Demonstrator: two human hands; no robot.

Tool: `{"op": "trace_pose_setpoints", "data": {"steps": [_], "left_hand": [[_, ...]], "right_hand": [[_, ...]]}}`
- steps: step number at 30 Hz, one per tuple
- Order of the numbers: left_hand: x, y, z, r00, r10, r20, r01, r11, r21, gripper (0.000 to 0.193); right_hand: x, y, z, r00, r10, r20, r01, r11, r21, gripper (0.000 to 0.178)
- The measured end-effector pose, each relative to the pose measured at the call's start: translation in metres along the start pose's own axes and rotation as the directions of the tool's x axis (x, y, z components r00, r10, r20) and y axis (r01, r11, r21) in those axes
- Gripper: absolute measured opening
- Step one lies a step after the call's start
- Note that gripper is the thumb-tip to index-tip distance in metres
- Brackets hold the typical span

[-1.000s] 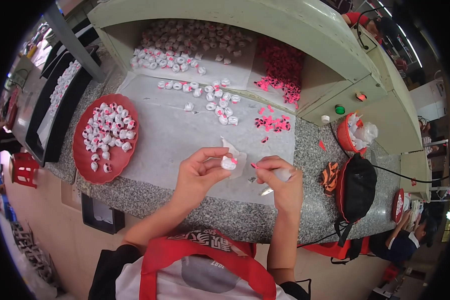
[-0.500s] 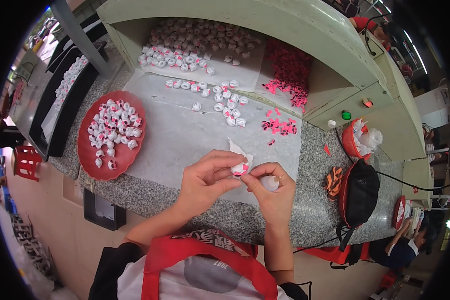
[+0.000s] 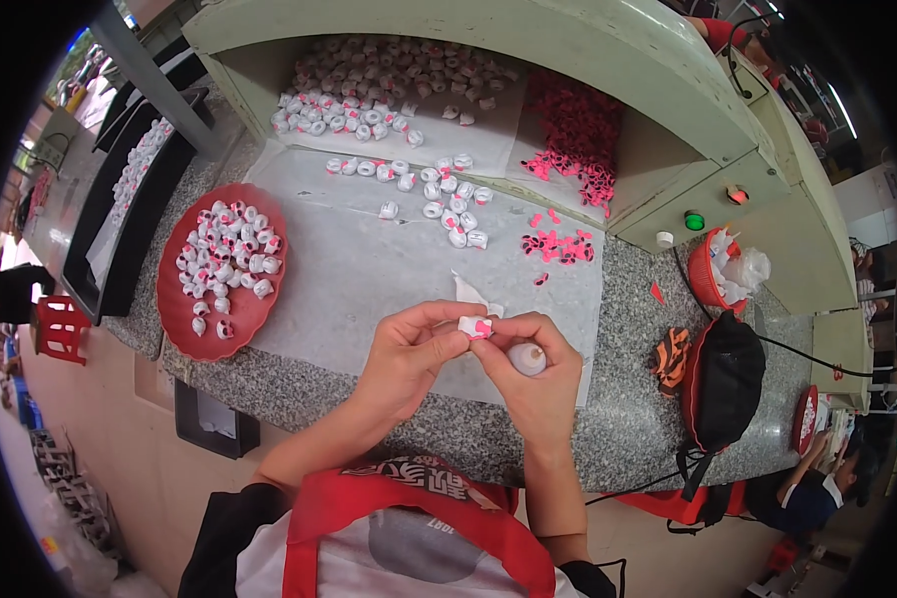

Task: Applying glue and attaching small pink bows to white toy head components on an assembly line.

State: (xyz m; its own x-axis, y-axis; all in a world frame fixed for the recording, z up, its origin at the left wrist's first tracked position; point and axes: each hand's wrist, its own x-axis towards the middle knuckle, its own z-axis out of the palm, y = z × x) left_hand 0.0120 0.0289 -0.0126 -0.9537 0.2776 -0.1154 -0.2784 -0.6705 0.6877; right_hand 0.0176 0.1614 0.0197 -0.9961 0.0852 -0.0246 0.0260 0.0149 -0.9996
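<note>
Speckled counter (image 3: 618, 429) (white sheet (image 3: 339, 289)), pale floor (image 3: 135, 448)

Small white-and-pink piece (image 3: 475, 328): held between left hand (image 3: 401, 361) and right hand (image 3: 540, 391). Whitish bottle (image 3: 524, 360): held in right hand.

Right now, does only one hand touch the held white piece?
No, left hand and right hand both touch the held white piece.

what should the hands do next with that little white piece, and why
Probably press the pink part gently against the small white piece with the right hand: its thumb and finger meet there, the left hand grips the other side, and the white bottle is tucked within the right hand.
</note>
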Motion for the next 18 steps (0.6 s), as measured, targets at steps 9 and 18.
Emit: {"op": "trace_pose_setpoints", "data": {"steps": [9,18], "left_hand": [[-0.001,-0.003,0.002,0.998,0.056,-0.026,-0.055,0.997,0.056,0.026],[-0.001,-0.01,-0.006,0.991,0.119,-0.065,-0.113,0.99,0.09,0.025]], "right_hand": [[0.004,0.004,-0.007,0.996,0.044,0.074,-0.048,0.997,0.062,0.017],[0.006,0.016,0.002,0.99,-0.138,0.029,0.138,0.99,-0.025,0.015]]}}
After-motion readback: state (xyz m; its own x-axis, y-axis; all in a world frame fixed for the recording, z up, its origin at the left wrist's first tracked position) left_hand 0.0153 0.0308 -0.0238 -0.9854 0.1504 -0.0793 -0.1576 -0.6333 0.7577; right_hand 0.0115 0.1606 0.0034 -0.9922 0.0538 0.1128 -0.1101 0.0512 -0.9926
